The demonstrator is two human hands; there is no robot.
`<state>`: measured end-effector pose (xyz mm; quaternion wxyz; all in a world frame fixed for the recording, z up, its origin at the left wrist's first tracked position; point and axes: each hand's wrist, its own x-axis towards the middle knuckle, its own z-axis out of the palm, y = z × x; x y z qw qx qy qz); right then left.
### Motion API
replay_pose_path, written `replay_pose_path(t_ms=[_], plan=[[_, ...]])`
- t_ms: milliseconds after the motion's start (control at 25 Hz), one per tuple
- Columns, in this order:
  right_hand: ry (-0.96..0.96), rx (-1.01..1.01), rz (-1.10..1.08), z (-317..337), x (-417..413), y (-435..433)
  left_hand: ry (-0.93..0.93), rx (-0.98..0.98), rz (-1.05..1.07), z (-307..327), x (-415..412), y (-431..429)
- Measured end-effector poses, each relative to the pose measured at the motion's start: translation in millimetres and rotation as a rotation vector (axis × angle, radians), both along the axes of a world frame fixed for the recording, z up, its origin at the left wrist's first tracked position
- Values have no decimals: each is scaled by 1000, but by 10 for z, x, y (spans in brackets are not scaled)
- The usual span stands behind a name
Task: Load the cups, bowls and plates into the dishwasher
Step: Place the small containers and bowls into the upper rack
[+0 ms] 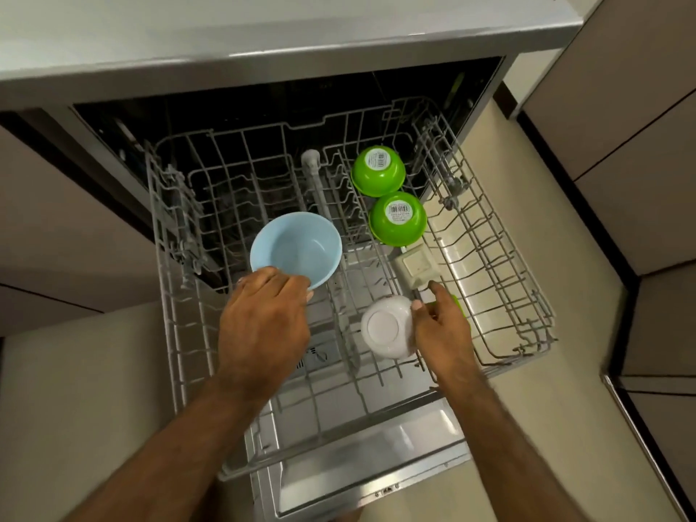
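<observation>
The pulled-out upper rack (501, 265) of the open dishwasher fills the view. My left hand (263, 322) grips the near rim of a light blue bowl (297, 248), held mouth-up over the rack's middle. My right hand (440, 325) holds a white bowl (388, 327) upside down in the rack's right half. Behind it, a small cream square dish (416, 265) sits upside down. Two green bowls (378, 171) (399, 218) lie upside down farther back, barcode stickers on their bases. A bit of green (457, 303) shows behind my right hand.
The dishwasher door (361, 457) lies open below the rack, toward me. A grey countertop (263, 35) runs above the machine. Beige cabinet fronts (621, 107) stand to the right and more to the left. The rack's left half holds only tines.
</observation>
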<state>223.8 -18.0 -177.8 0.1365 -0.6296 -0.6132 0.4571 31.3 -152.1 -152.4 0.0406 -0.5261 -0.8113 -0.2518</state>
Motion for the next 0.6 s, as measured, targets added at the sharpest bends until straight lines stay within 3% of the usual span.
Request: replay_pose_path(t_ms=[600], plan=[[-125,70,110,-54,35,10,-71,-64,-136,9,52,83]])
